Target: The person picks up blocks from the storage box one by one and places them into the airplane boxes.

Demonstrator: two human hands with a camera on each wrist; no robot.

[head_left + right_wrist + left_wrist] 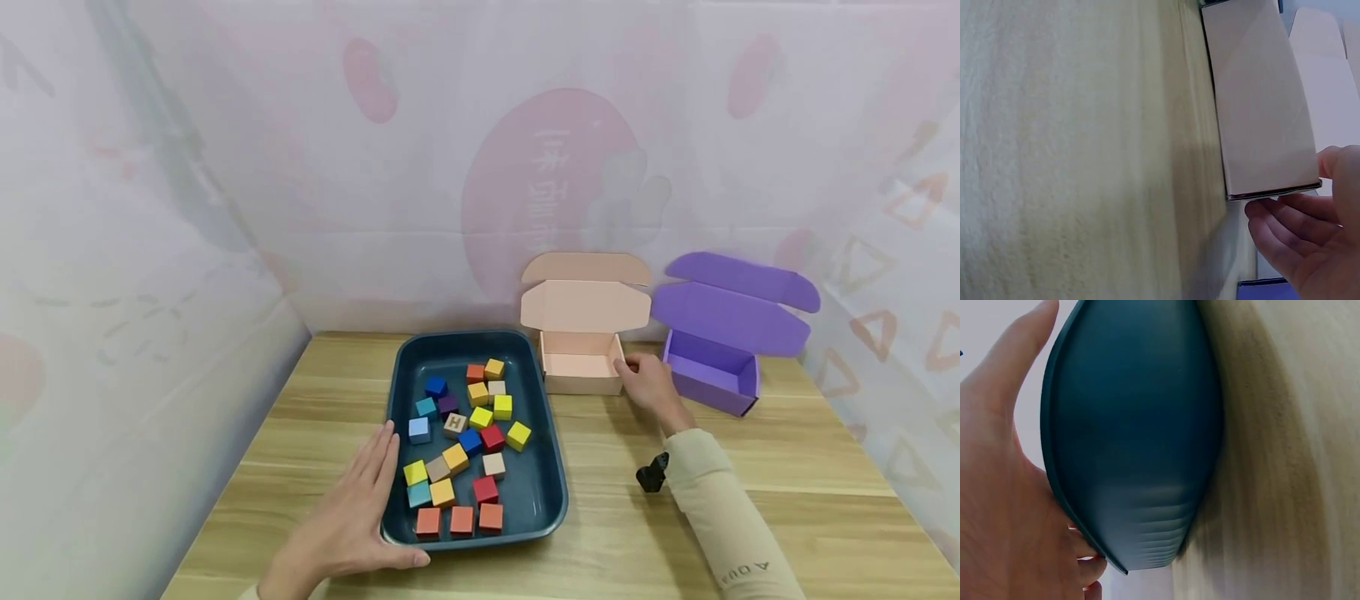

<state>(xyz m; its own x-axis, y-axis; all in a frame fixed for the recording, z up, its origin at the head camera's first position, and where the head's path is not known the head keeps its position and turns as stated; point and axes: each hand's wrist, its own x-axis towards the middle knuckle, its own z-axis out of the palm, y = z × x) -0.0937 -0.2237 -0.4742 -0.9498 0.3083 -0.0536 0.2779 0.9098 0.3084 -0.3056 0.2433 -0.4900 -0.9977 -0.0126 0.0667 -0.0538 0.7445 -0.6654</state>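
Observation:
A dark blue tray [555, 467] with several coloured wooden cubes in it lies on the table. My left hand [348, 508] rests against its near left corner, fingers straight along the left rim and thumb along the front one. The left wrist view shows the tray's outer wall [1135, 425] beside that hand [1016, 487]. Right of the tray stands a peach cardboard box [581, 384], lid raised. My right hand [651, 385] pinches its right side wall, thumb at the inside and fingers outside. In the right wrist view, the hand [1310, 231] holds the end of the box [1266, 100].
A purple cardboard box [712, 386], also with its lid up, stands right of my right hand. Behind both boxes hangs a printed pale cloth [420, 183]. A small black object [652, 473] is by the right cuff. The wooden table [300, 433] lies beneath.

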